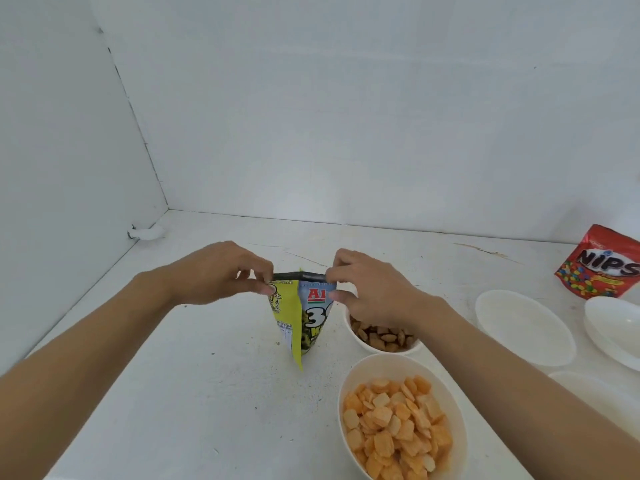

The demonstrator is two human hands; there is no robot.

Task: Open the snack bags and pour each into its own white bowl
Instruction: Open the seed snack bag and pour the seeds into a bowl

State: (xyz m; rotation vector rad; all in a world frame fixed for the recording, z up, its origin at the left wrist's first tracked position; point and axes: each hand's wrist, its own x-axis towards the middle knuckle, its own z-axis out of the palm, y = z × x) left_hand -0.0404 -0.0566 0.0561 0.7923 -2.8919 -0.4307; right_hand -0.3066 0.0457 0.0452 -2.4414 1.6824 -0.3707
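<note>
Head view: the left hand [221,271] and the right hand [367,289] meet at the top of the green snack bag [298,323]. Each hand pinches one end of the bag's dark sealed strip between thumb and curled fingers. The left hand holds the bag's left top corner and the right hand holds its right top corner. The strip runs level from one hand to the other, so the bag hangs directly below and between them.

The green snack bag stands upright, with its long axis vertical and its sealed mouth pointing up. A fold down its middle faces the camera, with a yellow-green panel on the left and a pale printed panel on the right. Its lower end narrows to a point just over the white table [207,393]. I cannot tell whether that point touches the table.

Just right of the bag, partly under the right wrist, is the bowl of brown nuts [358,341]. Nearer the camera and right of the bag's lower tip is the bowl of orange crackers [363,372]. Further right of the bag, well apart from it, are two more white bowls [523,323] [616,330] showing their white insides. Beyond these, farthest right of the bag, a red candy bag [602,268] stands against the back wall [346,116].
</note>
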